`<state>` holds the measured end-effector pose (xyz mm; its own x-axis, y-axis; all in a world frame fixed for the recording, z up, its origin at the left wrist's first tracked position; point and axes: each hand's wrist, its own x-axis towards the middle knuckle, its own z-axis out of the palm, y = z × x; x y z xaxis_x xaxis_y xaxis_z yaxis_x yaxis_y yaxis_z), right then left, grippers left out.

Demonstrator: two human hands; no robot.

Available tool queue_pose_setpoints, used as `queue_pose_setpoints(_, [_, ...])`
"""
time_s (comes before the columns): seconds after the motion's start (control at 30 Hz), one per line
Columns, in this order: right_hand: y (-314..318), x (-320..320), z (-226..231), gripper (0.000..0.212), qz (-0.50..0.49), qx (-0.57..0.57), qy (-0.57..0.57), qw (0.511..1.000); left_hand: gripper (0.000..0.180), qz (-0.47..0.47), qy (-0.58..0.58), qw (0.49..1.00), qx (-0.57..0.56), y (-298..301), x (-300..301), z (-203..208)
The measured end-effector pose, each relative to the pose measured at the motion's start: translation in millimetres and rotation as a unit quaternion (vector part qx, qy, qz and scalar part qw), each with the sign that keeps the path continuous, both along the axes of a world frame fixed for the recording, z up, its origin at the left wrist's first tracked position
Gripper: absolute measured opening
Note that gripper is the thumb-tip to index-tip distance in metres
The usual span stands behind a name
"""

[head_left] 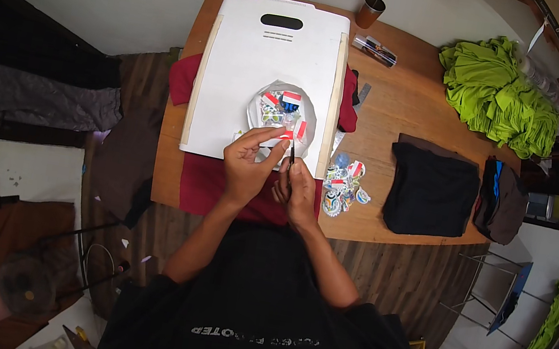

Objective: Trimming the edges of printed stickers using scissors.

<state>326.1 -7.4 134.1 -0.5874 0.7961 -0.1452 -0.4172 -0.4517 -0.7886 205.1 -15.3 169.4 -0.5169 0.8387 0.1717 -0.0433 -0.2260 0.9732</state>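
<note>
Between the fingertips of my left hand (245, 169) is a small red-and-white sticker (285, 134), pinched at its edge. My right hand (297, 190) is closed around a thin dark tool (292, 153), its tip close to the sticker; whether it is a pair of scissors or tweezers I cannot tell. Both hands hover over the near edge of a white board (230, 94) with a handle slot. Just beyond the fingers, a round white container (255, 113) on the board holds several stickers, some red and white. Another loose pile of cut stickers (342, 188) lies on the table right of my right hand.
Dark red cloth (200, 188) lies under the board on the wooden table (397, 98). Rightward are folded black cloth (430, 191), a brown and blue bundle (502, 202) and heaped lime-green fabric (500, 96). A brown cup (370, 13) and clear pack (376, 51) stand at the far edge.
</note>
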Motion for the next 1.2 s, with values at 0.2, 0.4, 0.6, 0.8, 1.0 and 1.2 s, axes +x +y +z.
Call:
queue_pose_setpoints(0.2, [-1,0,-6,0.033,-0.004,0.011,-0.015,1.0,0.029,0.002,-0.003,1.0,-0.011,0,0,2])
queue_pose_setpoints(0.4, [-1,1,-4,0.033,0.0,-0.006,-0.011,1.0,0.029,0.002,-0.016,1.0,-0.013,0,1,2])
queue_pose_setpoints(0.6, [0,1,-4,0.032,-0.003,0.005,-0.011,1.0,0.028,-0.004,-0.022,1.0,-0.017,-1,1,-1])
queue_pose_setpoints(0.8, [4,0,3,0.031,-0.008,0.019,-0.01,1.0,0.029,-0.005,-0.018,1.0,-0.01,0,1,1])
queue_pose_setpoints(1.0, [2,2,-10,0.03,-0.006,0.0,0.004,1.0,0.029,-0.021,-0.022,0.999,-0.015,0,1,3])
queue_pose_setpoints(1.2, [5,1,-12,0.03,-0.011,0.001,0.001,1.0,0.029,-0.029,-0.029,0.999,-0.015,0,2,1])
